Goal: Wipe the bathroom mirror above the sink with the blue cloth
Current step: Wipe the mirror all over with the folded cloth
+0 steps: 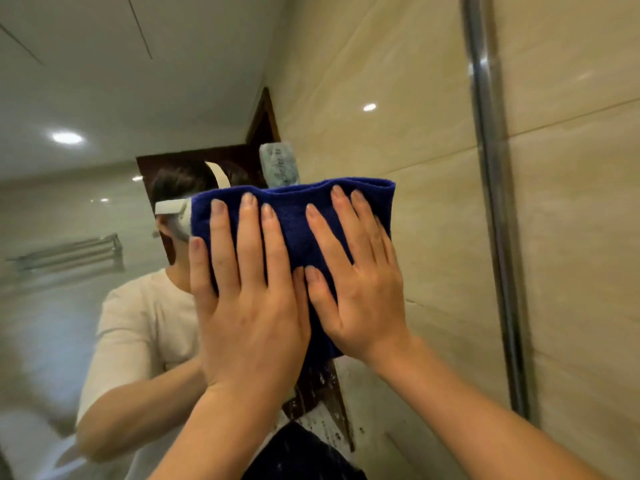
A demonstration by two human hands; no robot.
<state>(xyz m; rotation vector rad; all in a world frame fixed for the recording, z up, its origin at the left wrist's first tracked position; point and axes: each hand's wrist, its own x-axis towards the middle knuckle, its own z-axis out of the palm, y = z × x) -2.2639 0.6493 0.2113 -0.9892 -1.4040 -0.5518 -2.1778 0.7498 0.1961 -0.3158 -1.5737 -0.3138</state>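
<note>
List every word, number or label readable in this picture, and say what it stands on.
None can be read.
Pale bottle-like thing above the blue cloth: dark marks, perhaps print, too blurred to read.
Mirror, wall tiles, both hands: no text seen.

I observe both forearms bare to the frame edge, no sleeves, watch or rings on the left hand (249, 306) or right hand (360, 289). Fingernails short, unpainted. Reflection shows a white short-sleeved T-shirt (138, 327) and a white head-mounted strap (173, 211).
</note>
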